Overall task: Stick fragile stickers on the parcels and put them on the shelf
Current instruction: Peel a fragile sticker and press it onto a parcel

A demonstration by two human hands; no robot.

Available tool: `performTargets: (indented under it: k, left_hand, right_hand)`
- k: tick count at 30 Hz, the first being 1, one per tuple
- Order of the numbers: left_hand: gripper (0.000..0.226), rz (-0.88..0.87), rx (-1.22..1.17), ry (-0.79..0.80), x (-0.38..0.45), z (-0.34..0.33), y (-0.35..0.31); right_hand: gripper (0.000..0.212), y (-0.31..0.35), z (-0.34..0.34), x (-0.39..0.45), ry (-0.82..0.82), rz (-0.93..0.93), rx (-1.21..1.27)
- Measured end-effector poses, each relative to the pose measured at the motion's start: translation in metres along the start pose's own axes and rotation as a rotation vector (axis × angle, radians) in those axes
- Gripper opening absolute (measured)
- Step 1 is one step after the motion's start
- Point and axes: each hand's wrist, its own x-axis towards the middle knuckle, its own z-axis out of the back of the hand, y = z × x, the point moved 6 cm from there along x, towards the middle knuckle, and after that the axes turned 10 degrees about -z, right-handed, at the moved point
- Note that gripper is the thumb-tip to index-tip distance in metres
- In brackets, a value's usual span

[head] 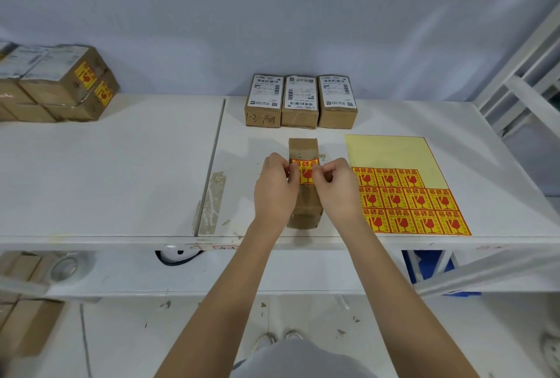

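Parcel being worked on: a brown cardboard parcel [304, 204] is laid lengthwise on the white table [121, 171], near the front edge, between the two hands.
Sticker: a red-and-yellow fragile sticker [305, 172] is held over the parcel's top face, roughly mid-length. Whether it's fully stuck down can't be told tbh.
Left hand: the left hand [277, 186] is curled, with the sticker's left edge pinched between its fingertips.
Right hand: the right hand [335, 185] is curled too, and the sticker's right edge is pinched by it.
Sticker sheet: a yellow sticker sheet [403, 186] is lying flat just right of the parcel; the upper part is bare backing, and rows of stickers are left on the lower part.
Waiting parcels: three labelled parcels [300, 101] are lined up side by side behind, touching each other.
Done pile: stickered boxes [57, 83] are stacked at far left.
Lower shelf: a tape roll [65, 268] can be seen at the left.
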Motion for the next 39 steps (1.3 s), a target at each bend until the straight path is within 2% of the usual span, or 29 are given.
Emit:
performTargets:
  k: [7, 10, 13, 16, 19, 21, 26, 30, 33, 36, 39]
  left_hand:
    - [0.012, -0.008, 0.012, 0.020, 0.000, 0.001, -0.001]
    - [0.013, -0.007, 0.014, 0.019, 0.000, 0.001, -0.001]
    - [0.014, -0.003, -0.008, 0.013, -0.001, 0.000, -0.001]
    - [0.016, -0.007, -0.027, -0.001, -0.001, 0.001, 0.000]
    - [0.015, -0.012, -0.027, -0.014, -0.001, 0.001, 0.000]
    - [0.014, -0.017, -0.001, -0.014, -0.002, 0.000, 0.000]
    - [0.028, -0.019, -0.063, -0.058, -0.005, 0.003, 0.000]
    - [0.035, -0.130, 0.030, -0.051, -0.010, 0.006, -0.006]
    - [0.037, -0.179, 0.140, -0.009, -0.016, 0.005, -0.007]
    - [0.055, -0.192, 0.279, 0.133, -0.026, -0.005, -0.009]
    - [0.048, -0.136, 0.315, 0.266, -0.028, -0.015, 0.000]
  right_hand:
    - [0.027, 0.001, 0.006, -0.007, -0.030, 0.020, 0.079]
    - [0.027, 0.004, 0.006, -0.010, -0.062, 0.105, -0.025]
    - [0.028, 0.013, 0.009, -0.013, -0.138, 0.278, -0.222]
    - [0.035, 0.015, 0.007, -0.018, -0.102, 0.432, -0.424]
    - [0.047, 0.005, 0.002, -0.019, 0.162, 0.324, -0.575]
    - [0.052, -0.005, -0.001, -0.022, 0.319, 0.206, -0.568]
    - [0.056, -0.011, -0.008, -0.024, 0.365, 0.123, -0.434]
    - [0.060, -0.015, -0.006, -0.023, 0.370, 0.057, -0.357]
    - [0.064, -0.010, 0.000, -0.027, 0.298, 0.111, -0.374]
    - [0.058, -0.003, -0.002, -0.031, 0.256, 0.305, -0.470]
    - [0.064, -0.002, -0.005, -0.030, 0.261, 0.402, -0.552]
